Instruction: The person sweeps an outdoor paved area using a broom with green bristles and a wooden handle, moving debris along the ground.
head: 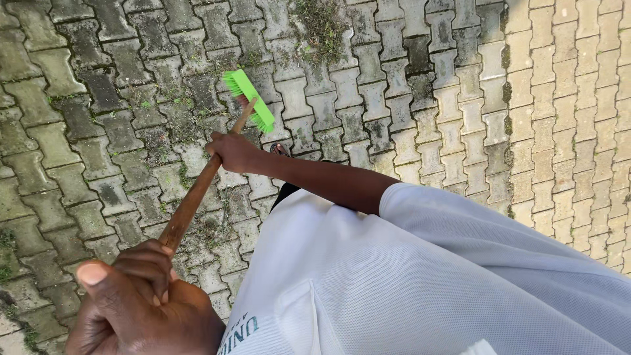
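Outside, left hand (pixel 141 299) is wrapped tight round the top of the wooden broom handle (pixel 197 190); right hand (pixel 233 152) grips it lower. Green brush head (pixel 248 100) sits on mossy paving blocks (pixel 79 131), w/ white shirt (pixel 407 283) below.

The broom head (pixel 249 100) rests on the paving (pixel 79 131), ahead of the person and left of centre. Its handle (pixel 197 190) slants back from the head toward the lower left. The right hand (pixel 231 151) sits on the handle near the head, its arm reaching in from the right. The left hand (pixel 141 299) closes around the handle's near end, at the bottom left (closest to the camera). A foot (pixel 279 150) shows just right of the right hand, behind the broom head. The shirt (pixel 427 283) fills the lower right. A weed patch (pixel 322 26) lies beyond the head, at the top.
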